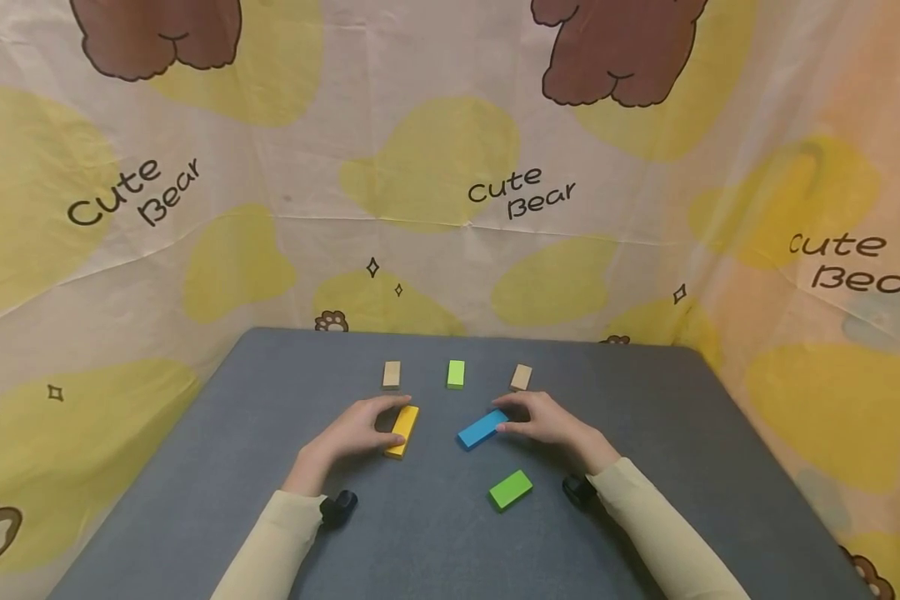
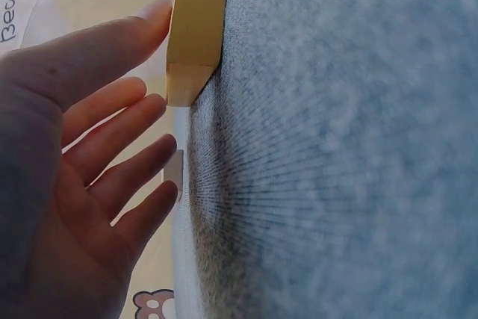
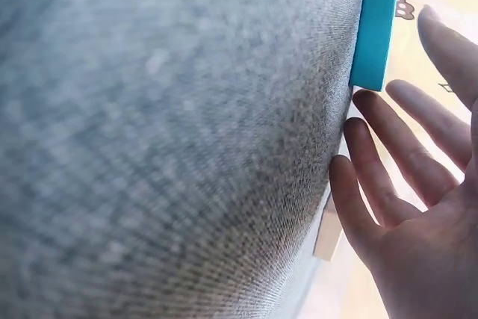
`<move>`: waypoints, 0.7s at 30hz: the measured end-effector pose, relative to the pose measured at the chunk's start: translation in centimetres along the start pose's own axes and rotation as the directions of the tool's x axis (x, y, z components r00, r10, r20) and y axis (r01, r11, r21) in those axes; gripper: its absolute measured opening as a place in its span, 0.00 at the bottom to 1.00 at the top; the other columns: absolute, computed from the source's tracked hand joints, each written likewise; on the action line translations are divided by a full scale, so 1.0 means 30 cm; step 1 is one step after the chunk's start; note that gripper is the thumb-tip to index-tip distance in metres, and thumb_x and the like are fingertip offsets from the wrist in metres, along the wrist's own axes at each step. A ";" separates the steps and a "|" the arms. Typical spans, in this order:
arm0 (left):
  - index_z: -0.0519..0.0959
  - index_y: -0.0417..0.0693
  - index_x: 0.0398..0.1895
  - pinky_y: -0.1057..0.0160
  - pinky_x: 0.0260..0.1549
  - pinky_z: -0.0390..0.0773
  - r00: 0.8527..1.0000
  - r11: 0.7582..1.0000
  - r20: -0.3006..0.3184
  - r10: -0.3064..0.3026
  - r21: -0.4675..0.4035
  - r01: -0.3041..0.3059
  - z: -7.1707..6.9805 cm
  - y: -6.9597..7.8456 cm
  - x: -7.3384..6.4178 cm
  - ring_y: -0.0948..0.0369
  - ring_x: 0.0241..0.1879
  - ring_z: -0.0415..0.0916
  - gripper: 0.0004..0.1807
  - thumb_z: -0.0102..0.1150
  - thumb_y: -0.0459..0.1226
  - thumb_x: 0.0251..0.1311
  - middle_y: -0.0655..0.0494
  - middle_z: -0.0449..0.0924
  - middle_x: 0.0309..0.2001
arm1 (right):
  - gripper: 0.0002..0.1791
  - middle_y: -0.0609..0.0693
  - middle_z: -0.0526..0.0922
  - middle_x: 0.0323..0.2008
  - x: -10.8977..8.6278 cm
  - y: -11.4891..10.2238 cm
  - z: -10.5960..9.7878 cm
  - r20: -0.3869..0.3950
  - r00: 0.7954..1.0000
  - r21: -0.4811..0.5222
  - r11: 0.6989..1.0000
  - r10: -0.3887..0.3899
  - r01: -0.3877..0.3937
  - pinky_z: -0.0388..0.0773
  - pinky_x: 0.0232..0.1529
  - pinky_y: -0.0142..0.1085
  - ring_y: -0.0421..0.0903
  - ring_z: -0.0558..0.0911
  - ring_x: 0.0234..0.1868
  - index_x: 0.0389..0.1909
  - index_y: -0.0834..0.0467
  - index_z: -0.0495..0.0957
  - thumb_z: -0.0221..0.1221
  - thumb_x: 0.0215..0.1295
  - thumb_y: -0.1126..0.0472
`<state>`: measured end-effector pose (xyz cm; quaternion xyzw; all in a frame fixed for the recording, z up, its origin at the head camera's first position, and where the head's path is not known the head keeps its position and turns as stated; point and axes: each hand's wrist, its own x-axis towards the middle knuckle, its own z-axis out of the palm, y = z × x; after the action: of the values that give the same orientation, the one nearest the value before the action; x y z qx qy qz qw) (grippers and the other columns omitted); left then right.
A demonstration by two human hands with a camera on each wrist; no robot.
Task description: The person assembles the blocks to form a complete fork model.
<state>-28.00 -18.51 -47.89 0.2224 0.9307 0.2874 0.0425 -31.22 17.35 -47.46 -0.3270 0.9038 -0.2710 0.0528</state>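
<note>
The left forearm (image 1: 258, 567), in a long cream fabric sleeve (image 1: 285, 521), enters at 7 o'clock; the left grip (image 1: 354, 430), a bare hand, points toward 2 o'clock, thumb and four fingers apart. The right forearm (image 1: 663, 533), identically sleeved, enters at 5 o'clock; the right grip (image 1: 549, 418), likewise a bare hand, points toward 10 o'clock, thumb set off from four lightly fanned fingers.

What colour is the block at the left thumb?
The block is yellow, clearest in the head view.
</note>
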 end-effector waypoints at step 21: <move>0.69 0.57 0.68 0.44 0.68 0.65 0.997 0.992 0.032 -0.063 -0.110 0.067 0.009 -0.014 0.000 0.51 0.70 0.64 0.37 0.69 0.47 0.52 0.56 0.70 0.69 | 0.23 0.45 0.83 0.54 0.027 0.030 -0.002 0.021 1.000 0.109 0.994 0.022 -0.024 0.78 0.55 0.36 0.43 0.81 0.53 0.56 0.49 0.79 0.65 0.60 0.49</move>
<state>-28.11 -18.69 -48.35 0.1933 0.9193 0.3339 0.0773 -32.37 17.45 -47.82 -0.3160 0.8907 -0.3162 0.0827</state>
